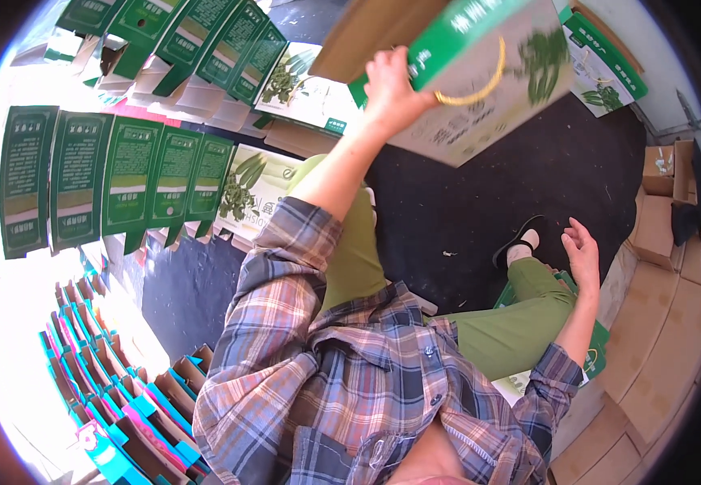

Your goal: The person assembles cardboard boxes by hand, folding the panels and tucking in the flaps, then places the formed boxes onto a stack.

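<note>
My left hand (393, 95) is stretched forward and closed on the green edge of a cardboard carton (480, 113). The carton is tilted; its pale side carries a vegetable picture and a yellow cord handle (480, 89), and a brown cardboard flap (375, 36) shows beside the hand. The carton's far end is cut off by the upper edge of the view. My right hand (582, 257) hangs beside my right knee, fingers loosely apart, with nothing in it. Below it, partly hidden by my leg, lies another green and white carton (595, 349).
Rows of green cartons (132, 174) stand at the left. Several blue and pink open boxes (124, 388) are packed at the lower left. Another green carton (601, 65) leans at the far right, and brown cardboard boxes (654, 323) line the right side. Dark matting (447, 218) covers the floor.
</note>
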Demonstrator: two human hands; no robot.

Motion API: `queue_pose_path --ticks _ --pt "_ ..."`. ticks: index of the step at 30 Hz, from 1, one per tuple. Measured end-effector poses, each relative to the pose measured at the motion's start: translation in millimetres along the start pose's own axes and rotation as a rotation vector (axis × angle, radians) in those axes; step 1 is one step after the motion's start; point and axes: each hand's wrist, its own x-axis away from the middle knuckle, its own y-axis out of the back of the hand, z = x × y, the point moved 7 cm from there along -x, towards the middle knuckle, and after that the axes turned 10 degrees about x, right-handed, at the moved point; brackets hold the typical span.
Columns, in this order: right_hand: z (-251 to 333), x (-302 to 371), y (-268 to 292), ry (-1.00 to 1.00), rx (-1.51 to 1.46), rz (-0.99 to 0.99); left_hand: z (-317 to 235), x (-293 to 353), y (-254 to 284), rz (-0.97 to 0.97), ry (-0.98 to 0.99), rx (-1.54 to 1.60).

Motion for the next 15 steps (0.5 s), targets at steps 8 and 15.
queue_pose_path --ticks 8,15 --pt "27.1 -10.8 -14.2 0.028 -0.033 0.096 65.6 72.5 105.4 -0.275 0.312 1.196" --pt "29.1 -9.7 -19.5 -0.025 -0.008 0.136 156.6 229.8 114.6 -0.575 0.703 1.321"
